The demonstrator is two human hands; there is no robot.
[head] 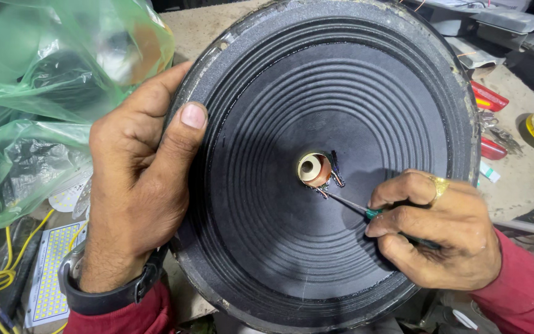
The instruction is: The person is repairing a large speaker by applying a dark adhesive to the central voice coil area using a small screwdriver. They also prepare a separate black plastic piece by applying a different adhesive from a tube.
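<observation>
Pinching a thin screwdriver point(366, 210) in my right hand point(434, 232), I work its tip at the wires point(329, 185) beside the speaker point(316, 111) coil point(314, 169); my left hand point(140, 185) clamps the rim. Dust cap absent, wires look loose, so the repair seems midway.

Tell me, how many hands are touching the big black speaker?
2. The left hand grips the speaker at its left rim, thumb lying on the edge. The right hand rests on the cone at lower right, holding a thin screwdriver toward the centre hole.
</observation>
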